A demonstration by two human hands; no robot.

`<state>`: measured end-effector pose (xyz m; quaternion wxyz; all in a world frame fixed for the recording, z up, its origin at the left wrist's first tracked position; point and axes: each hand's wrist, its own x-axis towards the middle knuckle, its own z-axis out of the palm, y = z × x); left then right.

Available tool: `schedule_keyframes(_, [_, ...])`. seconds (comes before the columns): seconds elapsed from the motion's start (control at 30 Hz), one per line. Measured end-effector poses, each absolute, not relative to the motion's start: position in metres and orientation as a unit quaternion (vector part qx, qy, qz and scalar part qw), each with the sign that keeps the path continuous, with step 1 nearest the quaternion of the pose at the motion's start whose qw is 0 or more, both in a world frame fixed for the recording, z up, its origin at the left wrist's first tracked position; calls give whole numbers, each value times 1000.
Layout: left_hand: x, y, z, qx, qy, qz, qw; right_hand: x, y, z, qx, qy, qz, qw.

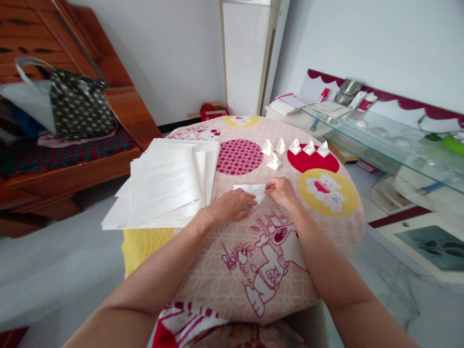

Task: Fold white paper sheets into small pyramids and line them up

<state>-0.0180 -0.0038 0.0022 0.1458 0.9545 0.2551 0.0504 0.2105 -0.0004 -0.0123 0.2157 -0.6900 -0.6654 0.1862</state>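
Observation:
A small folded piece of white paper (249, 187) lies on the cloth-covered round table (203, 280) in front of me. My left hand (234, 205) rests at its left side, fingers stretched out and lying over the paper's lower edge. At the right end, my right hand (282, 191) has thumb and fingers closed on the paper. Part of the paper is hidden under my fingers. Beyond my hands stand several small folded paper boats (273, 162), some in a row on the red circle. To the left is a stack of white paper sheets (166, 186), the top one printed.
A glass-topped cabinet (398, 159) with cups and other items runs along the right wall. Papers (288, 102) are piled at its far end. On the left, a wooden bench (134, 121) holds a dark patterned bag (81, 104).

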Motion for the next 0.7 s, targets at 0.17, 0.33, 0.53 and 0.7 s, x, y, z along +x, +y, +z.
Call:
schedule_keyframes(0.17, [-17,-8,3,958,255,41,126,210,3,-13,-699,-657,191,206])
schedule_keyframes(0.33, [-15,-11,6,959,256,36,113,210,3,-12,-700,-660,182,202])
schedule_keyframes(0.53, [-14,-12,9,958,247,45,136,212,4,-12,-704,-653,190,206])
schedule_keyframes(0.7, [-14,-12,13,955,254,39,147,213,4,-12,-718,-645,175,195])
